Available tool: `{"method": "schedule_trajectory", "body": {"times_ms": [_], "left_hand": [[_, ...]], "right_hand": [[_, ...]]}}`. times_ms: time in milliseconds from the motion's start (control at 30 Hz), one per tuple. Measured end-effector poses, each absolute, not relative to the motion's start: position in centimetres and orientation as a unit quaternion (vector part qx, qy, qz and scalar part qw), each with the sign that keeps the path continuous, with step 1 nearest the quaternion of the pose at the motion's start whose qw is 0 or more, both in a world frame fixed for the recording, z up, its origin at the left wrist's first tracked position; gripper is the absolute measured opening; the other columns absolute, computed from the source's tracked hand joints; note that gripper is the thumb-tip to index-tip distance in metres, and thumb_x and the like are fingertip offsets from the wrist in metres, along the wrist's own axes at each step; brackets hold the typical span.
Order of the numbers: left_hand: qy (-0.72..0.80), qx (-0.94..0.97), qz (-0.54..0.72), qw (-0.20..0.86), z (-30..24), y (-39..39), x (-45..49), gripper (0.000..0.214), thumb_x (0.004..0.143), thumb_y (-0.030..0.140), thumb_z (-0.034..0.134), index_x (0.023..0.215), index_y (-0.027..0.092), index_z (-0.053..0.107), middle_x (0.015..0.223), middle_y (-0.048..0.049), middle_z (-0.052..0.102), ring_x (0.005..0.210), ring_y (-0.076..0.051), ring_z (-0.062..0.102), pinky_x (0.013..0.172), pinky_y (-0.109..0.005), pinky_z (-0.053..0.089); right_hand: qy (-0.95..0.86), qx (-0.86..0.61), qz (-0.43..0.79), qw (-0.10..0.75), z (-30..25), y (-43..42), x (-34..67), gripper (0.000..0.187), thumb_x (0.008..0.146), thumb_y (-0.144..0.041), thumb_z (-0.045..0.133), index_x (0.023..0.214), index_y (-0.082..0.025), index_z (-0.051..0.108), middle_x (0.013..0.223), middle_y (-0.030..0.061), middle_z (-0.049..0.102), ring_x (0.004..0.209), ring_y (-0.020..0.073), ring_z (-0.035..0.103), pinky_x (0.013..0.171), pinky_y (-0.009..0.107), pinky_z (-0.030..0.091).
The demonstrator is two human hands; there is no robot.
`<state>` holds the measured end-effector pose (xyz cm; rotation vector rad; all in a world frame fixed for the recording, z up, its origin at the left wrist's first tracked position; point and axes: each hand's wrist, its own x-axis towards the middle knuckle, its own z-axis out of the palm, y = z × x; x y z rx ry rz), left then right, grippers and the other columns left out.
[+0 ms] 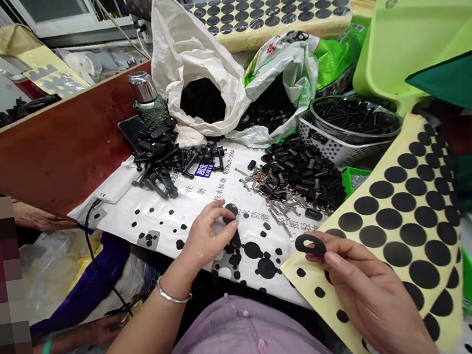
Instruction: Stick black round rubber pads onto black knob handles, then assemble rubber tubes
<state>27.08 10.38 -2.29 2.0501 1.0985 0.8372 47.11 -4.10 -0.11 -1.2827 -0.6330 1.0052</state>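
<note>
My left hand point(208, 232), with a bangle at its wrist, pinches a small black plastic part with a round head point(234, 237) above the front of the covered table. In my right hand point(368, 287), thumb and fingers grip a black foam ring point(302, 246) by its edge, its hole visible. Under and beside that hand lies a yellow backing sheet point(341, 206) bearing rows of black round foam pads. Near my left hand, black discs point(267, 267) and small dots are scattered on the white printed sheet point(166, 213).
Behind stand a pile of black parts with stems point(158, 158), a heap of black caps and metal clips point(301, 176), a white sack point(220, 62), a plastic bag point(306, 67) and a bowl of black pieces point(354, 116). Another person's hand point(103, 329) is at the left.
</note>
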Motion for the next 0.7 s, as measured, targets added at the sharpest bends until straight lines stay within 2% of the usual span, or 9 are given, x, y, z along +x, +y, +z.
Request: {"method": "schedule_trajectory", "body": {"times_ms": [133,233,300,367,433,567,700], "left_hand": [[0.529,0.755,0.284,0.264,-2.4,10.6,28.4,0.055,0.071,0.035,0.062,0.12,0.017,0.046,0.104,-0.0088,0.057,0.089,-0.021,0.057,0.077,-0.035,0.047],[0.546,0.754,0.248,0.267,-2.5,10.7,28.4,0.052,0.074,0.037,0.059,0.121,0.018,0.048,0.084,-0.0037,0.06,0.073,-0.018,0.057,0.066,-0.03,0.045],[0.536,0.726,0.255,0.349,-2.4,10.9,28.4,0.044,0.074,0.032,0.059,0.116,0.02,0.053,0.069,0.0012,0.058,0.061,-0.015,0.054,0.057,-0.026,0.042],[0.515,0.674,0.268,0.457,-2.4,11.0,28.5,0.046,0.073,0.027,0.059,0.117,0.019,0.05,0.062,0.0036,0.056,0.054,-0.012,0.052,0.051,-0.022,0.04],[0.492,0.636,0.263,0.533,-2.3,10.9,28.9,0.048,0.073,0.023,0.057,0.119,0.015,0.045,0.066,0.0015,0.061,0.053,-0.011,0.055,0.049,-0.021,0.041],[0.432,0.534,0.25,0.682,-1.9,10.0,29.8,0.047,0.073,0.019,0.057,0.117,0.011,0.043,0.087,-0.0095,0.067,0.06,-0.011,0.061,0.053,-0.021,0.046],[0.363,0.482,0.272,0.75,-1.1,8.2,30.4,0.051,0.072,0.019,0.062,0.12,0.013,0.045,0.094,-0.0101,0.067,0.061,-0.009,0.06,0.051,-0.017,0.042]], "right_hand": [[-0.298,-0.56,0.435,0.64,0.3,-4.3,47.2,0.013,0.073,-0.034,0.069,0.076,-0.022,0.064,0.11,0.006,0.061,0.109,0.0247,0.052,0.096,0.039,0.042],[-0.305,-0.558,0.433,0.639,0.1,-4.6,47.4,0.012,0.074,-0.033,0.068,0.077,-0.022,0.063,0.108,0.0063,0.062,0.107,0.0241,0.053,0.092,0.037,0.044],[-0.31,-0.561,0.43,0.635,-0.1,-4.8,47.6,0.012,0.075,-0.034,0.067,0.077,-0.022,0.063,0.108,0.0065,0.061,0.108,0.0241,0.053,0.091,0.036,0.044],[-0.312,-0.566,0.43,0.63,-0.2,-4.8,47.8,0.013,0.075,-0.035,0.067,0.076,-0.022,0.064,0.109,0.0067,0.062,0.108,0.0242,0.052,0.093,0.037,0.043],[-0.307,-0.567,0.44,0.625,-0.1,-4.6,47.9,0.014,0.073,-0.036,0.068,0.075,-0.022,0.064,0.109,0.0067,0.062,0.108,0.0244,0.052,0.095,0.037,0.04],[-0.276,-0.55,0.479,0.626,0.9,-3.8,47.7,0.02,0.071,-0.04,0.069,0.08,-0.022,0.068,0.102,0.0063,0.065,0.101,0.0238,0.056,0.094,0.039,0.041],[-0.269,-0.523,0.519,0.62,2.1,-2.8,47.3,0.019,0.071,-0.039,0.069,0.078,-0.021,0.068,0.103,0.0068,0.065,0.1,0.0237,0.056,0.092,0.039,0.041]]}}
